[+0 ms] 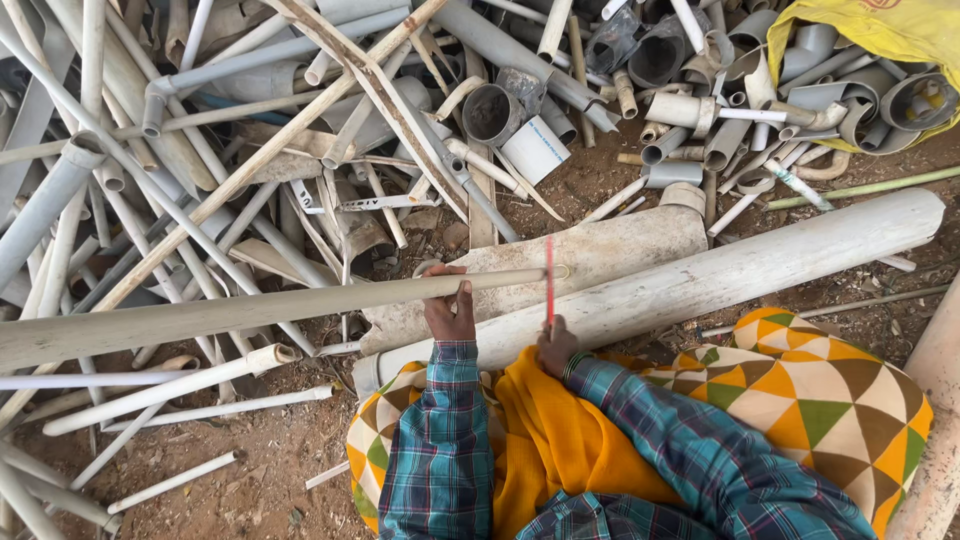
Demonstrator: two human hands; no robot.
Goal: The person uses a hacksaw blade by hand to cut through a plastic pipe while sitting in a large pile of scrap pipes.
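1. Two hands are seen at work over a long grey pipe [250, 310], which is laid across a thick white pipe [700, 275] on the dirt ground [270, 440].
2. The left hand [450, 312] is closed around the long grey pipe near its right end, fingers wrapped over the top.
3. The right hand [556, 345] is clenched on the lower end of a thin red blade [549, 280], which is held upright and set against the grey pipe just beside its end.
4. The grey pipe is stretched leftward from the hands, well out over the pile.
5. A second broad, dirty pipe [590, 255] is lain just behind the thick white one, touching it.
6. A heap of pipe offcuts [300, 150] is spread across the ground beyond the hands.
7. A yellow sack [880, 35] holding bent fittings is seen at the upper right.
8. Plaid sleeves [440, 440] and a patterned cloth [840, 390] are seen at the bottom.
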